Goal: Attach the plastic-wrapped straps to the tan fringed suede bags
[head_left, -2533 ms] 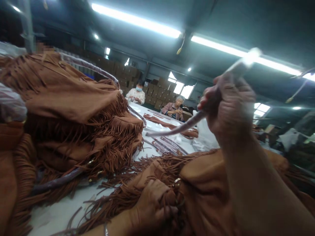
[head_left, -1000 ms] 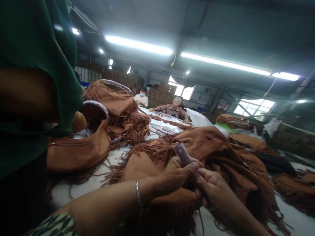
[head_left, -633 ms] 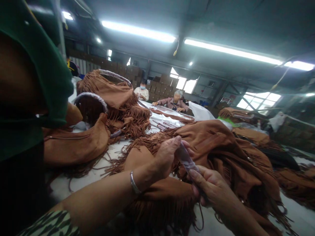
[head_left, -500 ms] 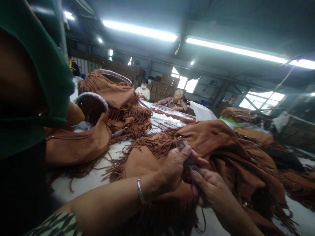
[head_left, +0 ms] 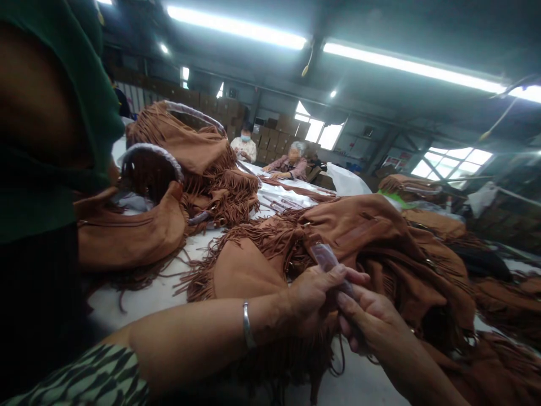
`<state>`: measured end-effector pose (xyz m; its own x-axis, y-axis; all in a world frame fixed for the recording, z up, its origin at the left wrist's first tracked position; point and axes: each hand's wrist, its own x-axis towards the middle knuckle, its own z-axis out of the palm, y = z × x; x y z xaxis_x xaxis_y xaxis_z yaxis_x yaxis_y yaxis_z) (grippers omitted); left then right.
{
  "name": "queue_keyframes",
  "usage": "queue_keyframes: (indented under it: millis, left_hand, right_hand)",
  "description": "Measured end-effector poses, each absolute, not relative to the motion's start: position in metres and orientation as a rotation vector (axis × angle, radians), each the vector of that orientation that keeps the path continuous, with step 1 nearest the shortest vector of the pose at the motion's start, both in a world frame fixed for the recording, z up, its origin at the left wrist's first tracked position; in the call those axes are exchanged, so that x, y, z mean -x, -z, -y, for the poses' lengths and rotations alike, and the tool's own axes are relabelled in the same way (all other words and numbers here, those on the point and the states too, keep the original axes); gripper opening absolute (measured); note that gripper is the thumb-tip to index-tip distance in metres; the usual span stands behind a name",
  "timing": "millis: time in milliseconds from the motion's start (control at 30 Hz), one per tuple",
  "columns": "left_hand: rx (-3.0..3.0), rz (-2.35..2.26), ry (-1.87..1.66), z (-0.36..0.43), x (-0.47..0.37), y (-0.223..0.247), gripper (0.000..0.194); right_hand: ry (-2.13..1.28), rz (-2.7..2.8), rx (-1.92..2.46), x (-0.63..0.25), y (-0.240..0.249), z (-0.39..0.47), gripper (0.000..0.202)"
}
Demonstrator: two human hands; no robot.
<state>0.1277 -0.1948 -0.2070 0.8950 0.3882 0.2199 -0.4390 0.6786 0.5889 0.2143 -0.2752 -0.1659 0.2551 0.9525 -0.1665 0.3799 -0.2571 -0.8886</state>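
Note:
My left hand (head_left: 316, 293) and my right hand (head_left: 372, 321) meet in front of me on a plastic-wrapped strap (head_left: 327, 260) of a brown fringed suede bag (head_left: 363, 231). Both hands pinch the strap, whose free end sticks up just above my left thumb. The bag lies on a white table (head_left: 135, 296) with its fringe spread toward my left arm. A silver bangle (head_left: 247, 324) circles my left wrist.
A person in a green top (head_left: 38, 186) stands close at my left. Beyond them is a pile of brown fringed bags (head_left: 190, 163) with wrapped handles. More bags (head_left: 426, 223) lie to the right. Two people (head_left: 270, 158) sit at the table's far end, before stacked cardboard boxes.
My right hand, earlier raised high with the strap, has come down to the bag. Both hands now hold the strap low and have shifted slightly to the right over the last second.

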Motion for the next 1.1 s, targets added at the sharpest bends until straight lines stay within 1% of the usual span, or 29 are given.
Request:
queue_keyframes:
  millis: [67, 233, 300, 433, 533, 633, 800, 867, 967, 1033, 1100]
  left_hand:
    - [-0.674, 0.099, -0.410, 0.196, -0.126, 0.207, 0.041]
    - [-0.491, -0.013, -0.669, 0.183, -0.117, 0.188, 0.044]
    - [-0.489, -0.065, -0.694, 0.174, -0.115, 0.181, 0.045]
    - [-0.561, -0.078, -0.750, 0.171, -0.119, 0.182, 0.038]
    - [-0.585, -0.063, -0.685, 0.184, -0.126, 0.193, 0.040]
    - [-0.615, -0.049, -0.582, 0.197, -0.129, 0.202, 0.043]
    - [-0.668, 0.052, -0.522, 0.200, -0.126, 0.200, 0.044]
    - [-0.651, 0.003, -0.523, 0.197, -0.126, 0.199, 0.041]
    - [-0.573, -0.126, -0.567, 0.194, -0.129, 0.198, 0.037]
    - [-0.518, -0.184, -0.602, 0.191, -0.130, 0.200, 0.034]
    - [-0.490, -0.224, -0.609, 0.190, -0.132, 0.203, 0.032]
  right_hand:
    - [-0.939, 1.209, 1.783, -0.214, 0.166, 0.276, 0.042]
    - [-1.001, 1.147, 1.767, -0.210, 0.168, 0.277, 0.042]
    - [-1.022, 1.164, 1.758, -0.209, 0.168, 0.277, 0.043]
    - [-1.033, 1.146, 1.780, -0.201, 0.168, 0.276, 0.042]
    - [-0.989, 1.130, 1.775, -0.196, 0.169, 0.276, 0.042]
    - [-0.938, 1.133, 1.772, -0.195, 0.173, 0.277, 0.046]
    - [-0.973, 1.125, 1.764, -0.198, 0.174, 0.279, 0.050]
    - [-1.000, 1.141, 1.744, -0.199, 0.171, 0.279, 0.047]
    - [-1.111, 1.212, 1.672, -0.204, 0.167, 0.280, 0.036]
    - [-1.154, 1.313, 1.620, -0.212, 0.169, 0.281, 0.036]
    - [-1.128, 1.418, 1.630, -0.222, 0.174, 0.282, 0.036]
